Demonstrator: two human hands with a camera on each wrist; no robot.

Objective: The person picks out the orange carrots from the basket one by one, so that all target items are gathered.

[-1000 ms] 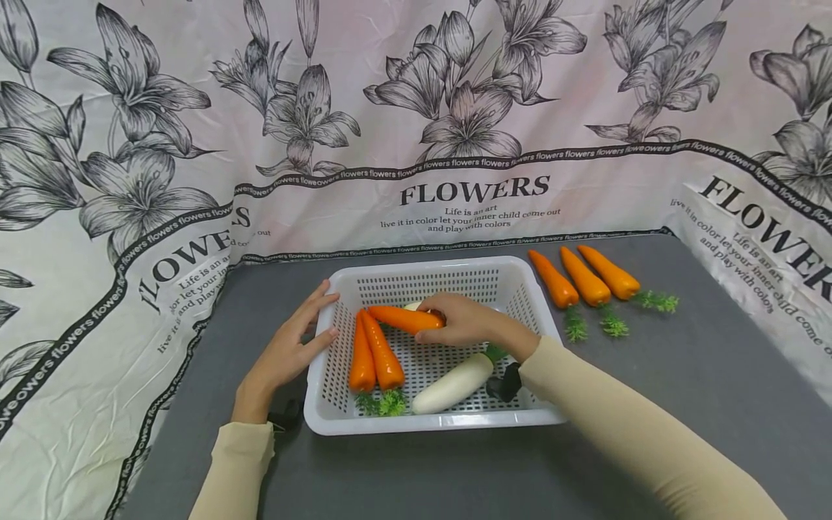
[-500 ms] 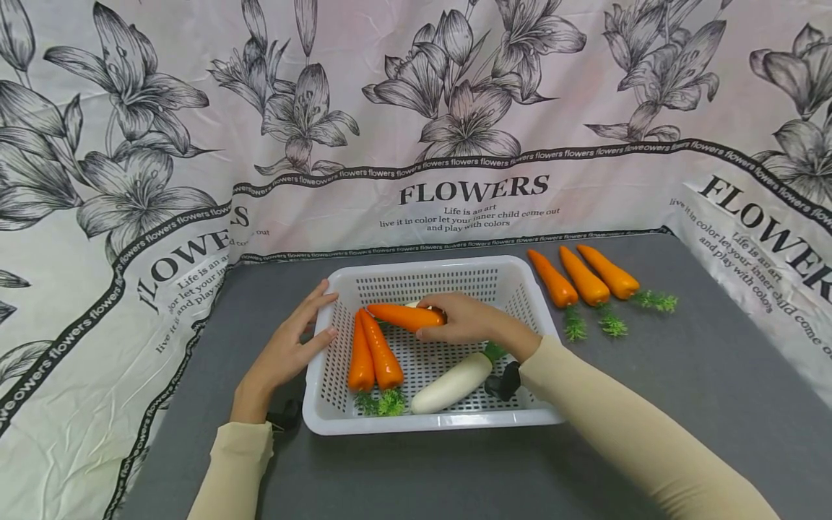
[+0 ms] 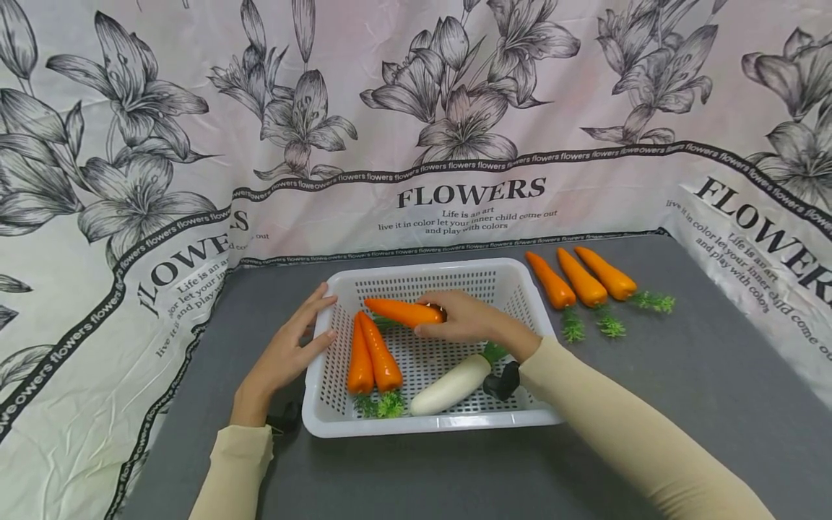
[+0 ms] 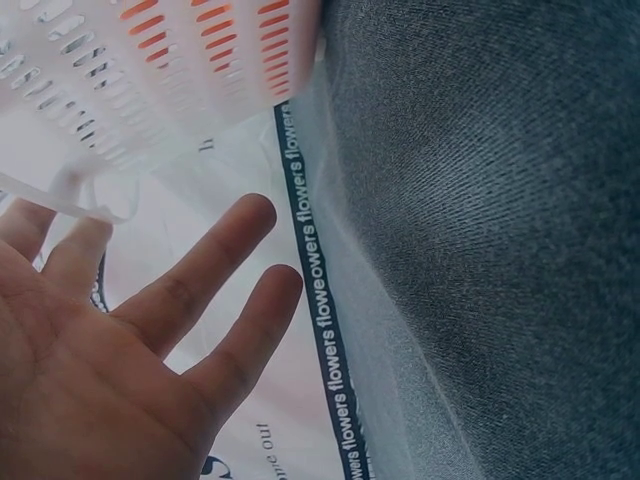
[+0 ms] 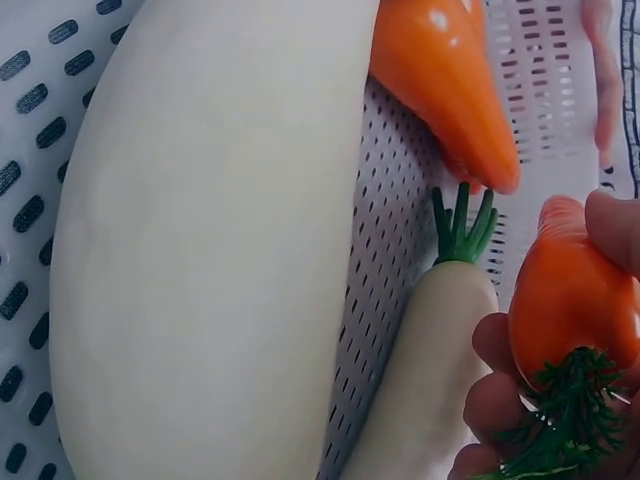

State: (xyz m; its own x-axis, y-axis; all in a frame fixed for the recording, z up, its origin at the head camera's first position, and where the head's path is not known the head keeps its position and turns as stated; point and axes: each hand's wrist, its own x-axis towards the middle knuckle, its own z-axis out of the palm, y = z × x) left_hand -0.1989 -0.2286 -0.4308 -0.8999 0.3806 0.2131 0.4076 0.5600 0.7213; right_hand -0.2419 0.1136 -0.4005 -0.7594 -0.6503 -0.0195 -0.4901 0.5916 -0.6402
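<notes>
My right hand (image 3: 464, 318) grips an orange carrot (image 3: 398, 311) by its thick end, above the white perforated basket (image 3: 351, 428). In the right wrist view its green top (image 5: 575, 410) hangs down between the fingers. My left hand (image 3: 282, 357) touches the basket's left rim with extended fingers; the left wrist view has them spread beside the wall. Two more carrots (image 3: 380, 355) lie side by side in the basket's left part. A white radish (image 3: 451, 386) rests at the front, and a second radish (image 5: 430, 360) shows behind it in the right wrist view.
Three lighter orange carrots (image 3: 583, 278) with leafy tops lie on the grey table (image 3: 682, 375), right of the basket. A cloth (image 3: 468, 209) printed with flowers hangs behind the table and along its sides.
The carrot in my right hand has risen slightly, its tip tilting up. It now covers the second radish in the head view. My left hand stays at the rim.
</notes>
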